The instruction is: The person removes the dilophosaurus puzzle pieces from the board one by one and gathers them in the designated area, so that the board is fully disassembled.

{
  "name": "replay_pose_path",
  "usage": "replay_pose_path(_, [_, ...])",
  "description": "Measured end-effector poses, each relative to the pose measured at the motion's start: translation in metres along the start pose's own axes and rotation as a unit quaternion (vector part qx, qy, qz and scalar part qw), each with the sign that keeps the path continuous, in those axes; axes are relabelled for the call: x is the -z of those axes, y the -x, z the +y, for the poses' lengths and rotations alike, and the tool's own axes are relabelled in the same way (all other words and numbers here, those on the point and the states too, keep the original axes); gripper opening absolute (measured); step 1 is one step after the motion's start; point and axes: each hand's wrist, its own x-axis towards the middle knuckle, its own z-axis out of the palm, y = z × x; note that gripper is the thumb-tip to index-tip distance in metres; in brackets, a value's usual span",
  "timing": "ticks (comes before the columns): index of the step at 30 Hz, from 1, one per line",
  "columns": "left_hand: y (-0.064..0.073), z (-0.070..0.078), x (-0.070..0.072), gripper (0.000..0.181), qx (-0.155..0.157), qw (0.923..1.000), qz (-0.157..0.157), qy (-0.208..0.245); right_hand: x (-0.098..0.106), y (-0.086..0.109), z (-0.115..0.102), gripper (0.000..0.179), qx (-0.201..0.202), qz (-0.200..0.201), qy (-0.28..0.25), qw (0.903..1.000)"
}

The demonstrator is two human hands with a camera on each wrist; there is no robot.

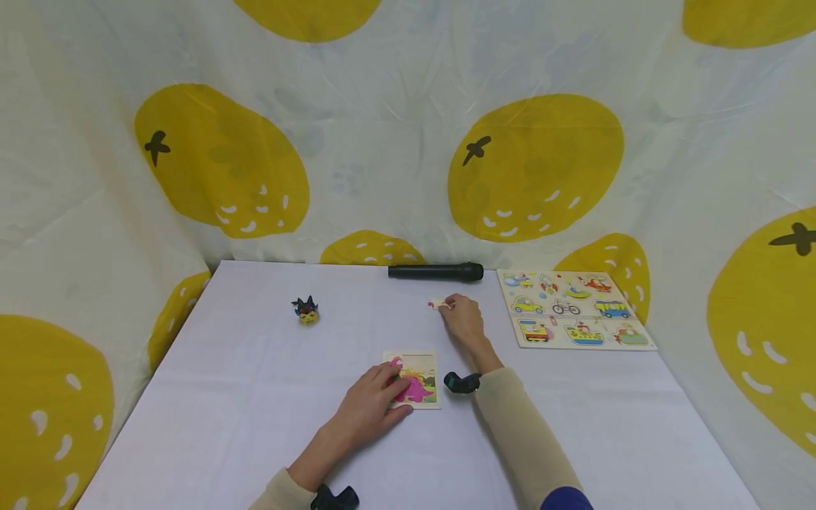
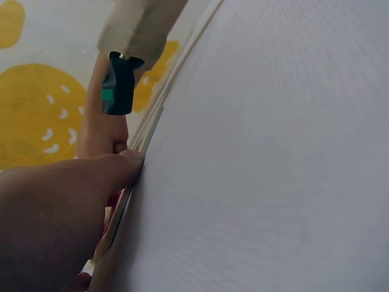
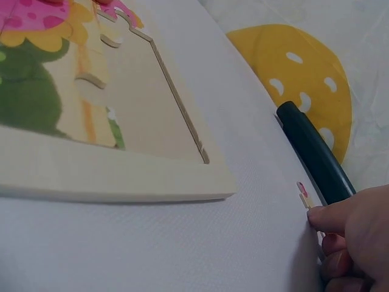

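The white table (image 1: 255, 404) supports all items. The vehicle-picture board (image 1: 586, 316) lies at far right; the black microphone (image 1: 436, 272) lies along the far edge, long axis left to right. The left hand (image 1: 372, 397), fingers extended, rests on the puzzle tray (image 1: 438, 397), thumb at the near edge. The right hand (image 1: 465, 320) pinches the puzzle piece (image 1: 436, 304) between thumb and forefinger, with no visible gap; the left hand is well apart from it. From the right fingertips, the tray lies toward the person and slightly left; its bare recess follows the far side, facing the piece. The piece projects leftward from the fingertips, long axis roughly crosswise.
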Motion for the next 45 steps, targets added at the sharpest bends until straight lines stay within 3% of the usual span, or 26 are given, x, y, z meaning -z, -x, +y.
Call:
replay_pose_path(9, [0.000,0.003,0.003,0.050,0.005,0.9996,-0.026,0.010,0.003,0.004,0.002,0.036,-0.002,-0.003,-0.016,0.9999])
replay_pose_path(18, [0.000,0.003,0.004,0.051,0.009,0.9995,-0.016,0.024,0.010,0.017,-0.004,0.044,0.003,0.003,-0.034,0.9994])
replay_pose_path(25, [0.001,0.002,0.005,0.052,0.013,0.9993,-0.021,0.028,0.011,0.035,-0.012,0.044,0.033,0.000,-0.036,0.9988])
replay_pose_path(38, [0.013,-0.003,0.010,0.052,-0.001,0.9999,0.002,0.012,0.011,0.071,-0.033,0.038,0.109,-0.024,-0.027,0.9934])
replay_pose_path(45, [0.018,-0.004,0.011,0.044,-0.011,0.9998,0.004,0.013,0.009,0.090,-0.040,0.031,0.123,-0.074,-0.011,0.9896])
